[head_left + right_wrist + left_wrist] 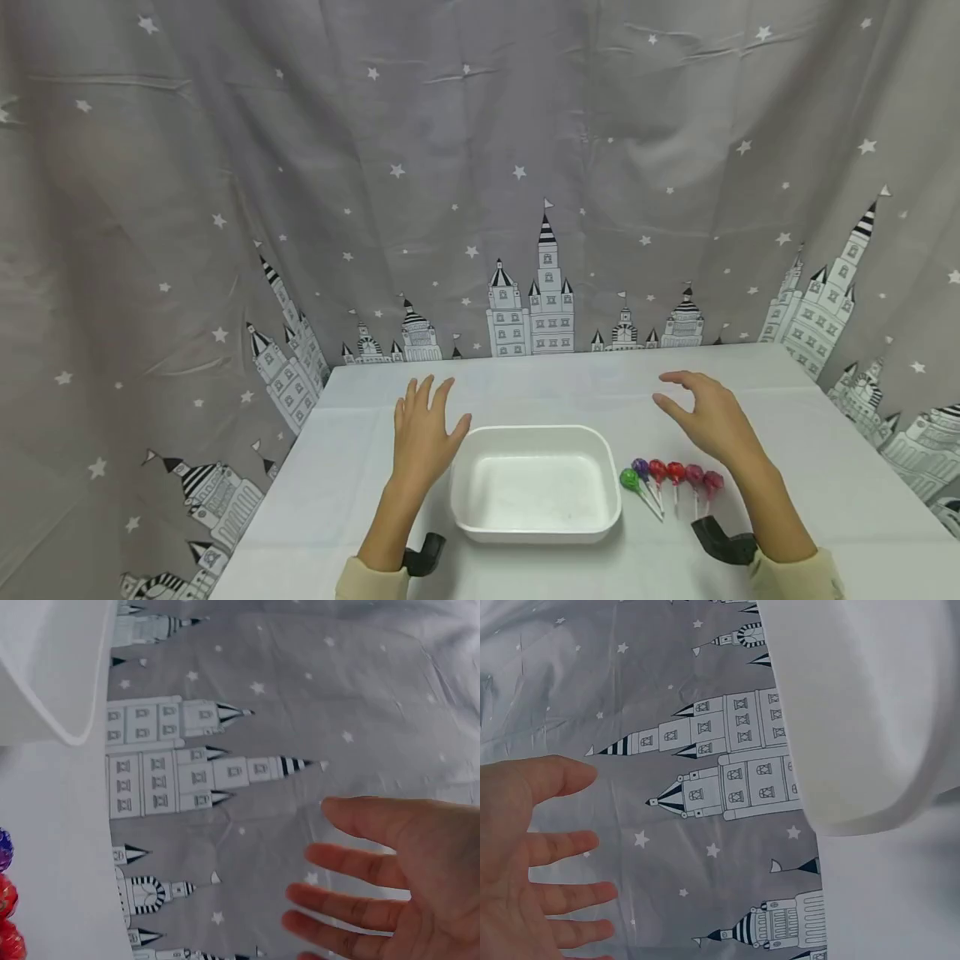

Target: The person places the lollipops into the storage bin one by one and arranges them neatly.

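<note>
An empty white rectangular tray (536, 493) lies on the white table; part of the tray (862, 712) also shows in the left wrist view. Just left of it, the left hand (423, 437) is raised with fingers spread, holding nothing. Right of the tray is a row of several wrapped lollipops: a green one (630, 478), a purple one (640, 467), red ones (676, 472) and dark pink ones (712, 481). Above and behind them hovers the right hand (716, 421), thumb and fingers apart, with nothing between them. In the right wrist view its fingers (352, 866) are spread.
A grey curtain (420, 208) with printed castles and stars hangs behind the white table (300, 517) and at both sides. Each wrist wears a black strap mount, the left one (424, 557) beside the tray's near left corner, the right one (723, 543) near the lollipop sticks.
</note>
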The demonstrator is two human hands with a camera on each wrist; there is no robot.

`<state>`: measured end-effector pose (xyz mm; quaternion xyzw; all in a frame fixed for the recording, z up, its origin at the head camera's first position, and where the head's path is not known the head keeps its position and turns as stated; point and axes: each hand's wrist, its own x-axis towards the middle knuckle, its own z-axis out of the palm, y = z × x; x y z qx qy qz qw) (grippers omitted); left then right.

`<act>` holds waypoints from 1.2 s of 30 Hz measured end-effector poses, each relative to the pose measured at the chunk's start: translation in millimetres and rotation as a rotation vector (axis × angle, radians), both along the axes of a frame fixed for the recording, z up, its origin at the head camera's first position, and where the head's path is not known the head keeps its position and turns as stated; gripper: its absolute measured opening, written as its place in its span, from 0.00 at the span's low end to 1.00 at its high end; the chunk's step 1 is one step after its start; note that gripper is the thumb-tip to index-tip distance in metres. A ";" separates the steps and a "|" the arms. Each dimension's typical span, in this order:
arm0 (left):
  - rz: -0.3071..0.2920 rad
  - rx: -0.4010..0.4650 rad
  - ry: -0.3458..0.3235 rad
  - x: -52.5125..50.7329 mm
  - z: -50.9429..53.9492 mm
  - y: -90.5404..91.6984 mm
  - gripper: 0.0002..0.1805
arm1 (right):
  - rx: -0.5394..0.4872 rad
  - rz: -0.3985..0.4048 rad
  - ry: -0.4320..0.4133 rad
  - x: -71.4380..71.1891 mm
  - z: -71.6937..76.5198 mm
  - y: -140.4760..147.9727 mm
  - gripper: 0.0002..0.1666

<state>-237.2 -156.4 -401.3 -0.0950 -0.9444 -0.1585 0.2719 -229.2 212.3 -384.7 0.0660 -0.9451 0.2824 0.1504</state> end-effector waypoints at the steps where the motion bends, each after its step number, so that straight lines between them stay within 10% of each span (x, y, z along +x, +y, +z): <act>1: -0.003 -0.001 0.018 3.1 -2.0 -0.7 0.30 | -0.025 -0.012 0.003 3.8 -1.3 2.2 0.26; 13: -0.010 0.106 0.094 27.9 -35.0 -5.3 0.20 | -0.258 -0.149 0.113 26.6 -41.3 29.3 0.18; 24: 0.001 0.325 -0.116 37.2 -72.4 -4.3 0.21 | -0.298 -0.339 -0.010 17.3 -122.8 73.0 0.23; 36: -0.137 0.606 -0.299 33.0 -109.9 -16.4 0.23 | -0.303 -0.270 -0.306 39.0 -120.9 73.0 0.32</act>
